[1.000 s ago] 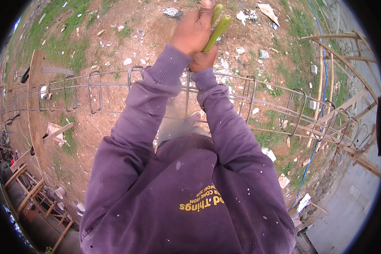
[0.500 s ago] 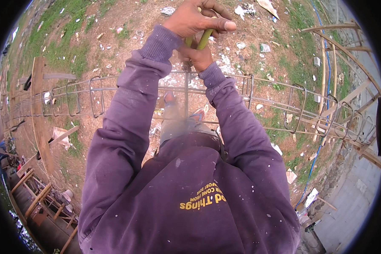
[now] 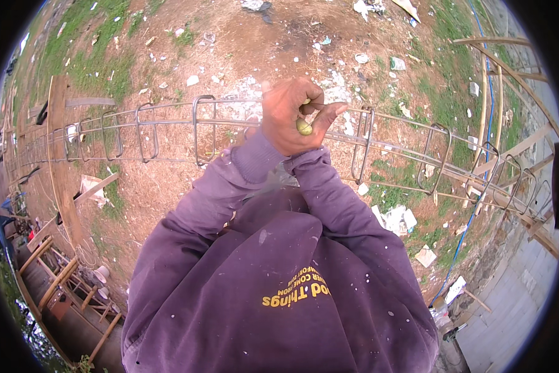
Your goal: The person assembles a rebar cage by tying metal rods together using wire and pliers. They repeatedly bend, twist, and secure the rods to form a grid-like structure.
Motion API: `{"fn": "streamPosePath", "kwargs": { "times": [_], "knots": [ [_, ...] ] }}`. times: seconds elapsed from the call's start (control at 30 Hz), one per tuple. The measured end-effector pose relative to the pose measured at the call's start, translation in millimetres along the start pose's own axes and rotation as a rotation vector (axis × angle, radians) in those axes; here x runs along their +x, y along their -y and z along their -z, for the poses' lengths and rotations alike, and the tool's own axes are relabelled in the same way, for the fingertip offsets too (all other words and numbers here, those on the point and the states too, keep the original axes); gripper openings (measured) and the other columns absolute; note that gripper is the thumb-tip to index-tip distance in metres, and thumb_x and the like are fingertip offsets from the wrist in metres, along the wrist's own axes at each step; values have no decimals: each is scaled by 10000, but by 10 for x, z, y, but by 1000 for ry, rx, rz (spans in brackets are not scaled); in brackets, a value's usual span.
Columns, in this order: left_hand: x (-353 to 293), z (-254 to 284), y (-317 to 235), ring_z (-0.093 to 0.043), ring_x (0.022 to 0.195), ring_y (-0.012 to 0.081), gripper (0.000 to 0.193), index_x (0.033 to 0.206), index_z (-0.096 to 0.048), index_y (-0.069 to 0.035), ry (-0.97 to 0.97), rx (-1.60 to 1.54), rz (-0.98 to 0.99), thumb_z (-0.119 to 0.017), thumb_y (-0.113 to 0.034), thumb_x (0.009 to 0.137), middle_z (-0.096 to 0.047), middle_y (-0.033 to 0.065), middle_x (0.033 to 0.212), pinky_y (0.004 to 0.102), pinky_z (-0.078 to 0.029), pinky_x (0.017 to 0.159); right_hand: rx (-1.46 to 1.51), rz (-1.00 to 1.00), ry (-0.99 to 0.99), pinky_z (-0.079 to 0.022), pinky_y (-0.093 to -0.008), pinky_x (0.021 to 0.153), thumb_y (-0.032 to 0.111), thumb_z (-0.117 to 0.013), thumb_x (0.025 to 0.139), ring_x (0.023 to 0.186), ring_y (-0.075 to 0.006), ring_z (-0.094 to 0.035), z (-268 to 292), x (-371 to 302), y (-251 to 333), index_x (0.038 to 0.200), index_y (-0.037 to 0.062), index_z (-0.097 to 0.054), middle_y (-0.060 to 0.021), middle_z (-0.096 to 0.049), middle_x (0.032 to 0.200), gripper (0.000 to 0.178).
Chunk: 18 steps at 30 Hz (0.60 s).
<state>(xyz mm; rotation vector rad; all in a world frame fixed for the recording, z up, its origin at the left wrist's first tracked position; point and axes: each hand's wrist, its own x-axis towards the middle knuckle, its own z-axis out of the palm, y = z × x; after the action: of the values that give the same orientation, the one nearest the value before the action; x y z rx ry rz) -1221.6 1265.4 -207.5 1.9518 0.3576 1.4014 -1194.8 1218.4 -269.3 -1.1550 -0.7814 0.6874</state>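
Note:
My left hand [image 3: 284, 118] is closed around pliers with yellow-green handles [image 3: 304, 127], just above the long steel rebar cage [image 3: 206, 127] that spans the view. The rounded handle ends show between thumb and fingers. The jaws are hidden beneath the hand. My right sleeve [image 3: 345, 199] runs up to a cuff tucked against the left wrist. The right hand beneath is covered by the left, so its fingers and anything in them cannot be made out. Bent rebar stirrups [image 3: 363, 143] stand on both sides of my hands.
A wooden plank [image 3: 65, 168] crosses under the cage at left. Sticks and timber [image 3: 503, 68] stand at right near a blue hose [image 3: 457, 248] and grey paving [image 3: 509, 298]. Litter [image 3: 394, 219] is scattered over grass and soil. A wooden frame [image 3: 59, 283] lies at lower left.
Both hands have come down and back toward my body, from beyond the cage to just over it. The left hand has turned over the pliers and now covers the right hand.

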Motion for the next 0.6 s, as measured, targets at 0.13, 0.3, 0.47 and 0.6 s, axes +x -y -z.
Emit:
{"fn": "streamPosePath", "kwargs": {
  "times": [0.13,0.3,0.47,0.6],
  "knots": [
    [40,-67,91,-547,605,91,444,984,-625,-47,-368,-21,394,-919,-257,727,-580,0,727,222,-486,549,-66,42,-65,-533,-292,753,203,-806,840,866,-158,-646,-201,109,-131,1160,-3,-609,-62,-680,987,428],
    [863,438,499,-635,742,114,493,1016,-685,-15,269,-401,809,-915,-342,728,-672,60,864,254,-537,601,-63,-106,67,-540,-277,740,142,-896,724,869,-136,-674,-100,719,-5,1048,3,-667,-75,-715,975,421],
    [965,108,591,-591,638,68,434,977,-686,-10,-27,-246,453,-891,-332,771,-662,43,790,240,-488,513,-148,-263,311,-527,-296,764,214,-819,815,884,-177,-655,-57,1007,161,1082,-38,-638,-98,-698,980,409],
    [802,-27,504,-564,630,60,394,866,-634,-54,-278,-34,625,-883,-348,781,-614,6,731,223,-476,521,-408,-157,17,-542,-313,786,225,-852,772,947,-220,-678,-238,855,5,1218,-47,-562,-106,-690,1089,598]
  ]
}}
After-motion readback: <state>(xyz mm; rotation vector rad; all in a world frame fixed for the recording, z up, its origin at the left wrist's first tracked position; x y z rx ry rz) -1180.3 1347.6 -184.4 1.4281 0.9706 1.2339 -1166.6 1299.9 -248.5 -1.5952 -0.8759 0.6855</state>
